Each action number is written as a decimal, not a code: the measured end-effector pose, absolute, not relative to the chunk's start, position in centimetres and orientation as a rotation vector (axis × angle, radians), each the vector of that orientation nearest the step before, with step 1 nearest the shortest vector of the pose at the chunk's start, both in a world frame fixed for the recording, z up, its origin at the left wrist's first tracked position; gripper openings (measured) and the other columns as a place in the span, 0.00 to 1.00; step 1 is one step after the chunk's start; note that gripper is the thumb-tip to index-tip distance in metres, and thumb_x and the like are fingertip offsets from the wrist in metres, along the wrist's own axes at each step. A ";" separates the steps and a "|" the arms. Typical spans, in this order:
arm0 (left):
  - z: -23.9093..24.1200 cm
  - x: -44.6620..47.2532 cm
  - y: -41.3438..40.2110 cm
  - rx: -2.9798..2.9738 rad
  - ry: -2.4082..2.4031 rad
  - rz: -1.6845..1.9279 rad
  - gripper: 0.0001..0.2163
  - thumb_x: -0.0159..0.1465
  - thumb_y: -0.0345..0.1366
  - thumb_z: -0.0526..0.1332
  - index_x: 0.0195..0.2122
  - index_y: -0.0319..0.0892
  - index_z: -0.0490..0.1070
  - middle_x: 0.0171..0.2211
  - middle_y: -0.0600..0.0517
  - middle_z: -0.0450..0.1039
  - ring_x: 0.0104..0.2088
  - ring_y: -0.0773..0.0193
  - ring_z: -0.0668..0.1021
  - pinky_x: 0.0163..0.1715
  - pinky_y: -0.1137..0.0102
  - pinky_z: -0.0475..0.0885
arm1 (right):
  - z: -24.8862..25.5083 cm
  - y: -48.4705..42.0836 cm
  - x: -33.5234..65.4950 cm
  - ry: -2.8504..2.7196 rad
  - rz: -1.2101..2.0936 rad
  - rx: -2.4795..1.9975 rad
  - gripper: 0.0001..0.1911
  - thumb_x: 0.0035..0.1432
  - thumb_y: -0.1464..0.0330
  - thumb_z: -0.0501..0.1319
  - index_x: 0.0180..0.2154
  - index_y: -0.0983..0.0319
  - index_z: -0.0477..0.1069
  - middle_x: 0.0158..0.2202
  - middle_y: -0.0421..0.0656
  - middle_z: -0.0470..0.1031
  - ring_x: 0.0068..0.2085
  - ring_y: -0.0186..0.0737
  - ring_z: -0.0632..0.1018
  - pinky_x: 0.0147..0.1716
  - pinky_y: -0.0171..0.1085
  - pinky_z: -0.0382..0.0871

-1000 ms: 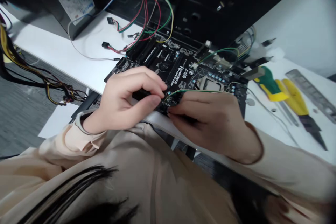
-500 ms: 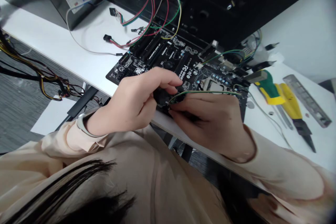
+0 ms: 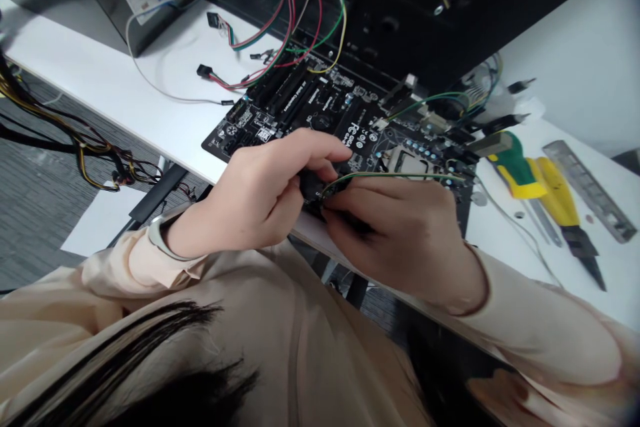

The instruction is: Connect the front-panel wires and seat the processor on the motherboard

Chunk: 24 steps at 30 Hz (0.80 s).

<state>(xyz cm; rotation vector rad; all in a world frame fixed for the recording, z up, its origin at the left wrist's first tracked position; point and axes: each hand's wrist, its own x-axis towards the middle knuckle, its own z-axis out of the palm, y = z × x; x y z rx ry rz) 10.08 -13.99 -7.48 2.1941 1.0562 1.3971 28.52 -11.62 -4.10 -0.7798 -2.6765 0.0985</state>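
A black motherboard lies along the near edge of the white table. My left hand rests on its front part, with thumb and fingers curled around a black raised part. To the right, my right hand is closed in a pinch at the board's near edge. Its fingertips hold the end of a thin green-and-pale cable, which runs back over the knuckles. The tip of that cable is hidden by the fingers. Beyond the right hand shows the processor socket.
Loose red and green wires with black plugs reach the board's far left. A black computer case stands behind. At right lie a green-and-yellow-handled tool, yellow-handled pliers and a grey metal strip. Cables hang at left.
My left fingers have shifted very slightly to the right over the board. My right hand keeps its pinch in nearly the same spot.
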 end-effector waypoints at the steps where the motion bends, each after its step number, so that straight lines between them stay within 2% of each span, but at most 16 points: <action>1: -7.4 10.1 -14.0 2.190 1.053 1.393 0.25 0.49 0.18 0.49 0.46 0.45 0.68 0.39 0.53 0.76 0.38 0.64 0.80 0.39 0.71 0.77 | -4.0 -11.7 28.4 -2.686 0.077 -0.801 0.11 0.56 0.72 0.55 0.24 0.61 0.71 0.21 0.40 0.71 0.23 0.34 0.70 0.23 0.35 0.56; 7: -7.3 10.1 -13.9 2.154 1.038 1.375 0.26 0.50 0.18 0.50 0.48 0.48 0.67 0.38 0.53 0.77 0.37 0.62 0.79 0.39 0.69 0.76 | -3.4 -11.6 27.6 -2.726 0.188 -0.961 0.12 0.52 0.74 0.54 0.18 0.61 0.65 0.16 0.38 0.65 0.19 0.32 0.64 0.22 0.34 0.53; 11: -7.4 10.0 -13.7 2.194 1.026 1.369 0.26 0.50 0.18 0.49 0.49 0.45 0.67 0.38 0.53 0.76 0.38 0.64 0.79 0.40 0.70 0.76 | -3.3 -11.7 27.3 -2.770 0.153 -1.016 0.12 0.52 0.73 0.54 0.18 0.61 0.64 0.16 0.38 0.65 0.19 0.31 0.64 0.22 0.34 0.52; 15: -7.5 9.9 -13.6 2.236 1.004 1.371 0.27 0.50 0.17 0.48 0.49 0.42 0.66 0.37 0.54 0.76 0.37 0.67 0.79 0.40 0.74 0.76 | -3.3 -12.0 27.2 -2.813 -0.024 -0.987 0.14 0.55 0.71 0.54 0.18 0.62 0.64 0.16 0.39 0.65 0.20 0.32 0.64 0.22 0.35 0.49; 19: -7.3 10.0 -13.6 2.171 1.020 1.336 0.26 0.50 0.18 0.49 0.49 0.42 0.66 0.37 0.53 0.76 0.38 0.65 0.79 0.41 0.70 0.76 | -3.3 -12.5 27.4 -2.824 -0.231 -0.845 0.16 0.59 0.71 0.55 0.19 0.63 0.66 0.18 0.41 0.67 0.19 0.31 0.64 0.21 0.35 0.44; 24: -7.1 10.0 -13.7 2.149 1.023 1.294 0.25 0.51 0.19 0.50 0.50 0.41 0.66 0.38 0.52 0.76 0.39 0.64 0.79 0.42 0.68 0.76 | -3.2 -13.4 27.2 -2.832 -0.476 -0.736 0.16 0.58 0.74 0.55 0.19 0.65 0.67 0.18 0.43 0.66 0.18 0.31 0.61 0.21 0.36 0.42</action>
